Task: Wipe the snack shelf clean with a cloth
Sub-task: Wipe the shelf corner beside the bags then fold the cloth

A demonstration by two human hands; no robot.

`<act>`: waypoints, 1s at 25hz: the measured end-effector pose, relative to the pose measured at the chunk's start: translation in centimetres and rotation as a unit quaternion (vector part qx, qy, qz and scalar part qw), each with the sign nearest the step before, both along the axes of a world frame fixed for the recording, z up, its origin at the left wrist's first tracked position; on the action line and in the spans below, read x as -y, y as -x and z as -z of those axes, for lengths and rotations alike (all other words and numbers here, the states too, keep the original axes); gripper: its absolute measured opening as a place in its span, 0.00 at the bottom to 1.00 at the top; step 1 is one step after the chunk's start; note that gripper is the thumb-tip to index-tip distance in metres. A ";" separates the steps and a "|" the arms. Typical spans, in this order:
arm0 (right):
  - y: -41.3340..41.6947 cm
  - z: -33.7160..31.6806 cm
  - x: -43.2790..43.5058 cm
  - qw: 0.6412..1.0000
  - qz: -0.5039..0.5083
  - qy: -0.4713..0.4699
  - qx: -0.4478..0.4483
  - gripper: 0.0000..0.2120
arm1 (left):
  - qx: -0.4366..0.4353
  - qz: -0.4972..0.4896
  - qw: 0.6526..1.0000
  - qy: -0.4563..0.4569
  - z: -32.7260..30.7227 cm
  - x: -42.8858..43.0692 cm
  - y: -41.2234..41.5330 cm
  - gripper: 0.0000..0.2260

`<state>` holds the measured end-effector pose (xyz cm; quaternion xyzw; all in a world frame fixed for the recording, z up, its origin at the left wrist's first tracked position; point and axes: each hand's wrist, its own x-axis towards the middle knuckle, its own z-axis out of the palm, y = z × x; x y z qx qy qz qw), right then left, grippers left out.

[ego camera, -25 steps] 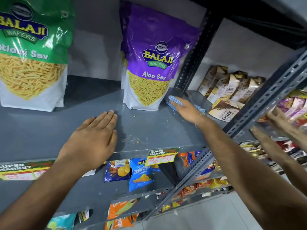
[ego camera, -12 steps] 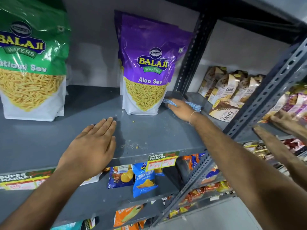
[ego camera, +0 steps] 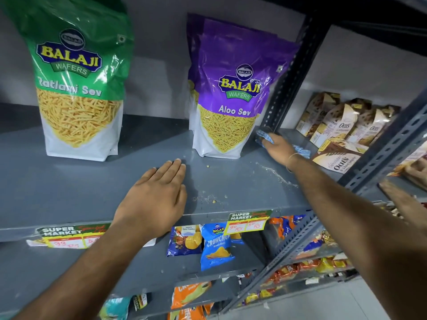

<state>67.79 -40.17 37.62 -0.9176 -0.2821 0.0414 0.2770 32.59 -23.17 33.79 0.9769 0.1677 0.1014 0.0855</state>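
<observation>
The grey metal snack shelf [ego camera: 69, 188] spans the view at chest height. My left hand [ego camera: 153, 199] lies flat on it near the front edge, palm down, fingers together, holding nothing. My right hand [ego camera: 278, 148] presses a blue cloth [ego camera: 263, 136] onto the shelf's back right corner, beside the purple Aloo Sev bag [ego camera: 233, 88] and the upright post [ego camera: 284, 88]. Part of the cloth sticks out behind the hand. Crumbs and pale dust [ego camera: 208, 199] lie on the shelf between my hands.
A green Ratlami Sev bag [ego camera: 78, 84] stands at the left back. Oats packets [ego camera: 342, 132] fill the neighbouring shelf on the right, where another person's hands [ego camera: 406, 192] handle packets. Small chip bags [ego camera: 215, 245] sit on the shelf below, behind price labels [ego camera: 248, 221].
My right hand has pushed the cloth a little further back into the corner by the post. The left hand stays flat on the shelf. The view has tilted up slightly.
</observation>
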 end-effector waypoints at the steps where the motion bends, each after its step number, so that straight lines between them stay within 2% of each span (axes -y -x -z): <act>1: -0.1 0.5 -0.1 1.000 -0.001 0.024 -0.007 0.14 | -0.001 0.000 1.000 -0.001 0.0 0.0 0.0 0.32; 6: 3.1 0.5 1.9 0.997 -0.055 0.059 -0.004 0.34 | -0.005 0.001 1.000 -0.010 -0.1 0.1 0.1 0.32; 11: 8.4 0.8 4.8 0.989 -0.133 0.059 0.010 0.26 | -0.002 0.004 1.000 -0.020 -0.3 0.2 0.1 0.33; 16: 6.2 0.1 3.0 0.999 0.006 0.041 -0.012 0.29 | -0.006 0.011 1.000 -0.021 -0.4 0.1 0.2 0.36; 19: 4.9 -0.6 1.5 0.998 0.034 0.047 -0.033 0.30 | -0.012 0.010 1.000 -0.018 -0.3 0.1 0.2 0.34; 23: 7.8 -0.4 2.7 0.999 -0.008 0.040 -0.029 0.28 | -0.014 0.007 1.000 -0.019 -0.2 0.1 0.3 0.33; 25: 10.4 0.9 3.9 0.996 -0.065 0.054 -0.014 0.25 | -0.009 0.000 1.000 -0.015 0.1 0.0 0.2 0.33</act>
